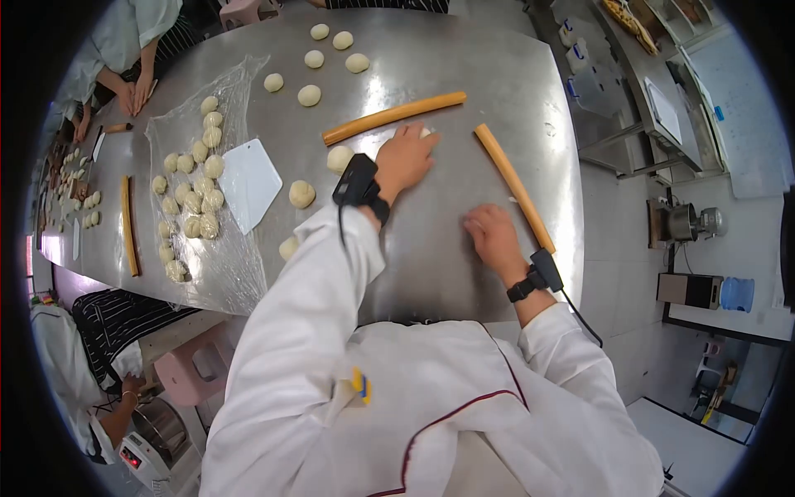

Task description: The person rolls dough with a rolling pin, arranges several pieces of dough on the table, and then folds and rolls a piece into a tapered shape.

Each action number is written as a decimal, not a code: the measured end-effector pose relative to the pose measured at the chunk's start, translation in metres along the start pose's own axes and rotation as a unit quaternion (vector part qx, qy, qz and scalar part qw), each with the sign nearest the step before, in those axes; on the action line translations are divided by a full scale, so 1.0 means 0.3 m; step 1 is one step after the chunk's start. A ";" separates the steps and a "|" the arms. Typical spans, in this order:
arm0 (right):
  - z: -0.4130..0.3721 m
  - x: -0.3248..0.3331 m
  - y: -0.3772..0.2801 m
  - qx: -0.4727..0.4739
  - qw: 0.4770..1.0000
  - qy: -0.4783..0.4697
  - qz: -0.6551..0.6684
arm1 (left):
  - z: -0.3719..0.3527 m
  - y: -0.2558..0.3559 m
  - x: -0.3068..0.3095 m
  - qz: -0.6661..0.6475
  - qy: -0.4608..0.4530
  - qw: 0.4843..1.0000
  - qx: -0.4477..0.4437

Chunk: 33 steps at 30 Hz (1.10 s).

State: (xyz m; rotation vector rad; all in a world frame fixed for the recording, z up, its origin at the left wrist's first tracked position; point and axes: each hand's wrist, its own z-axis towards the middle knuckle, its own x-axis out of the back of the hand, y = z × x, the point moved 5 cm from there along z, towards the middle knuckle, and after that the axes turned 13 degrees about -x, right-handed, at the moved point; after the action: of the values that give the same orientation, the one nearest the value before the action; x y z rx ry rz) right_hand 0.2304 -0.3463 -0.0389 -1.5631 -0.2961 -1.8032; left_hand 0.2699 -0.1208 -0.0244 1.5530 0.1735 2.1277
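My left hand (406, 157) reaches forward over the steel table, its fingers curled against a pale dough ball (426, 132) that shows only in part. Just beyond it lies a wooden rolling pin (394, 118). More dough balls, one (339, 159) near my wrist and another (301, 194) closer to me, sit left of my left forearm. My right hand (494, 235) is low over the bare metal with loosely bent fingers, and I see nothing in it. Beside that hand, on its right, a second rolling pin (515, 189) lies slanted. Both wrists wear black strapped devices.
Several dough balls rest on plastic film (236, 108) at left, by a white scraper (252, 184). Others (309, 95) lie at the table's far side. People's hands (135, 95) work at the far left. The steel table's (439, 273) right edge borders the floor.
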 end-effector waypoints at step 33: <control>0.745 0.130 -1.245 0.114 0.625 -0.352 0.688 | -1.071 0.008 1.118 -0.163 0.632 0.757 0.036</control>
State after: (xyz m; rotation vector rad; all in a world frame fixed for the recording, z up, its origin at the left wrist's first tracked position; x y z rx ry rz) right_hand 0.1613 0.0398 0.1539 -1.4571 0.3039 0.0821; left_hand -0.1032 0.0904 0.1542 -0.1721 0.8843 2.4675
